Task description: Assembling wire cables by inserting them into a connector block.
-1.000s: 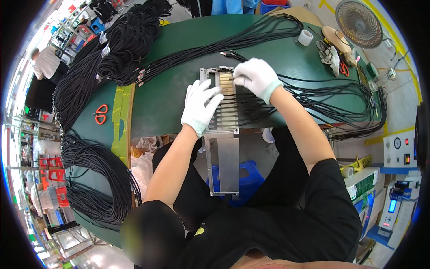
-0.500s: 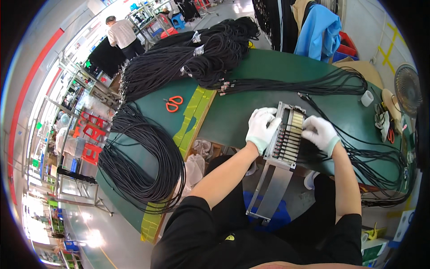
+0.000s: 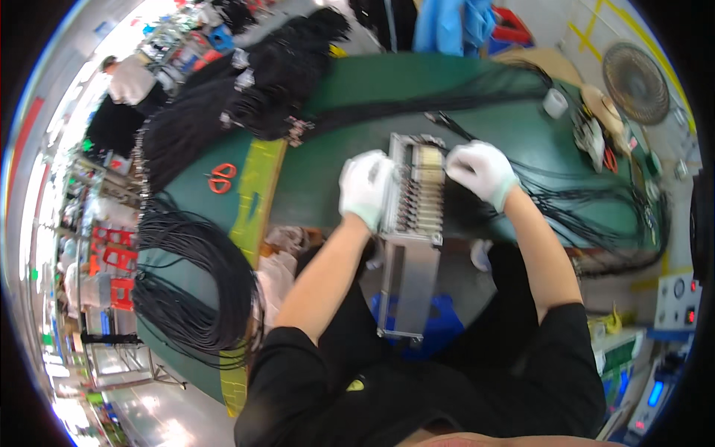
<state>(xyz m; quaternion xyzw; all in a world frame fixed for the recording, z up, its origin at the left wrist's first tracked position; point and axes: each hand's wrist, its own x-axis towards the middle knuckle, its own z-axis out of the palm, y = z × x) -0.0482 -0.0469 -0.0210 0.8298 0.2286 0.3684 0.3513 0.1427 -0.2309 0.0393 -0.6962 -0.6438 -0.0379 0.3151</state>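
Note:
A long metal fixture (image 3: pixel 390 216) holds a row of black cable ends beside cream-coloured blocks (image 3: pixel 429 167); it reaches over the table's near edge toward my lap. Along its left side, my white-gloved left hand (image 3: pixel 366 186) is closed against the frame, slightly blurred. My right hand (image 3: pixel 480 171), gloved too, is at the right of the cream blocks. Its thumb and fingers are bent together in a pinch; whatever sits between the tips is too small to tell. Black cables (image 3: pixel 577 201) spread over the table to the right of this hand.
Bundled black cables (image 3: pixel 275 82) heap up at the back left, with a coiled bundle (image 3: pixel 201 283) nearer. Orange-handled scissors (image 3: pixel 221 178) lie by a yellow strip (image 3: pixel 257 186). A white roll (image 3: pixel 554 103) and a fan (image 3: pixel 635 83) are at the right. A person (image 3: pixel 130 82) stands far left.
The view has swung, so the scene sits farther left and higher. My right hand has drawn slightly away from the fixture's blocks, its fingers closer together. My left hand stays at the fixture's left side.

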